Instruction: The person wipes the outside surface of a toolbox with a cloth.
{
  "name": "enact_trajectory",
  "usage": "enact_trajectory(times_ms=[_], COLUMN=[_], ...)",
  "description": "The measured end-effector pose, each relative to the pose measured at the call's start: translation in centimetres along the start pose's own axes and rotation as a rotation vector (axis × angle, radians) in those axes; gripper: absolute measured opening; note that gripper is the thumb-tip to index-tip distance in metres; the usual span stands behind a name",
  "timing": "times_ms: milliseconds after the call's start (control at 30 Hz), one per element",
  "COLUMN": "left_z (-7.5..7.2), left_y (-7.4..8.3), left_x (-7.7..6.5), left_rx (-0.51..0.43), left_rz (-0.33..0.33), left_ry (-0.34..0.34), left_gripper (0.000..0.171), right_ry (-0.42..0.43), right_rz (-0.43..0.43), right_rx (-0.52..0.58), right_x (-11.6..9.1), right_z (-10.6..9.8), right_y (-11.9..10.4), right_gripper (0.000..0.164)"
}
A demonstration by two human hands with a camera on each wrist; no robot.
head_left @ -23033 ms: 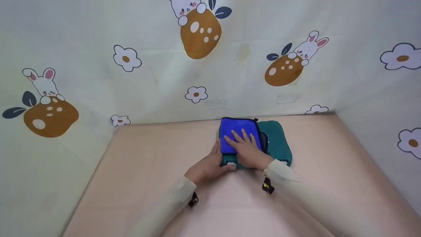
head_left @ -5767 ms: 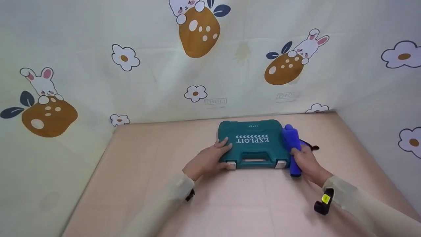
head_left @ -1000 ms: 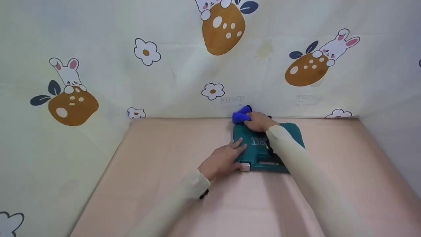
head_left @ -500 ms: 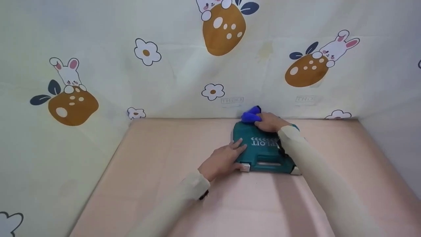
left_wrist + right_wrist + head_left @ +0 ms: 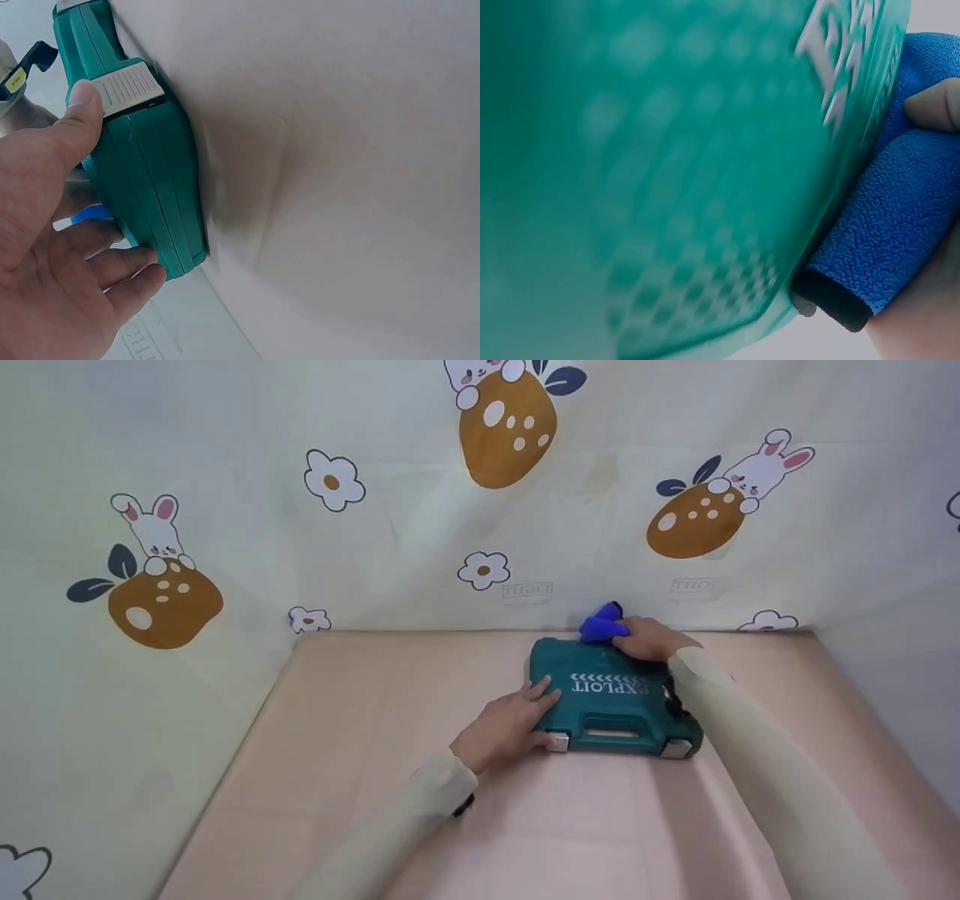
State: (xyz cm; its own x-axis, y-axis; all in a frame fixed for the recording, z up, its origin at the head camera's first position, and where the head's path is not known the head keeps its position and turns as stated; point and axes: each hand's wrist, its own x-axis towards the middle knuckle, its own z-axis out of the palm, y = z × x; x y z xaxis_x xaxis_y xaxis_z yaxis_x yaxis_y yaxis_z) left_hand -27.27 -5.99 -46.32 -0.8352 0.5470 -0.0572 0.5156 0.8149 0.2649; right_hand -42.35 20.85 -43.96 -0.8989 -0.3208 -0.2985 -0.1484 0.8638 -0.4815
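A green plastic tool case (image 5: 615,701) lies on the table, its white "EXPLOIT" lettering upside down to me. My left hand (image 5: 506,727) holds its left front corner. In the left wrist view the thumb (image 5: 84,105) lies on the metal latch (image 5: 127,88), with the other fingers against the side wall. At the case's back edge, my right hand (image 5: 652,639) grips a bunched blue cloth (image 5: 602,624) with black edging. In the right wrist view the cloth (image 5: 892,217) bears against the rim of the case, and only part of the hand shows.
Behind the case, close to its back edge, rises a wall sheet (image 5: 405,525) printed with rabbits and flowers. Pale pink covering (image 5: 375,705) spreads over the table. A second latch (image 5: 676,748) sits at the right front corner, beside the right sleeve (image 5: 765,780).
Earlier the cloth lay flat on the case top, then was at its right side. Over the last second my right hand has slid it rightward along the back edge. The left hand stays put.
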Motion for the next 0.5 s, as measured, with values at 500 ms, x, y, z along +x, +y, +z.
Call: enact_trajectory(times_ms=[500], left_z=[0.1], left_y=[0.1], left_x=[-0.1], left_rx=[-0.011], left_rz=[-0.004], left_ry=[0.013], left_gripper=[0.078], right_ry=[-0.017], right_rz=[0.06], right_rx=[0.131], right_x=[-1.9], right_z=[-1.6], right_y=[4.4], right_gripper=[0.057])
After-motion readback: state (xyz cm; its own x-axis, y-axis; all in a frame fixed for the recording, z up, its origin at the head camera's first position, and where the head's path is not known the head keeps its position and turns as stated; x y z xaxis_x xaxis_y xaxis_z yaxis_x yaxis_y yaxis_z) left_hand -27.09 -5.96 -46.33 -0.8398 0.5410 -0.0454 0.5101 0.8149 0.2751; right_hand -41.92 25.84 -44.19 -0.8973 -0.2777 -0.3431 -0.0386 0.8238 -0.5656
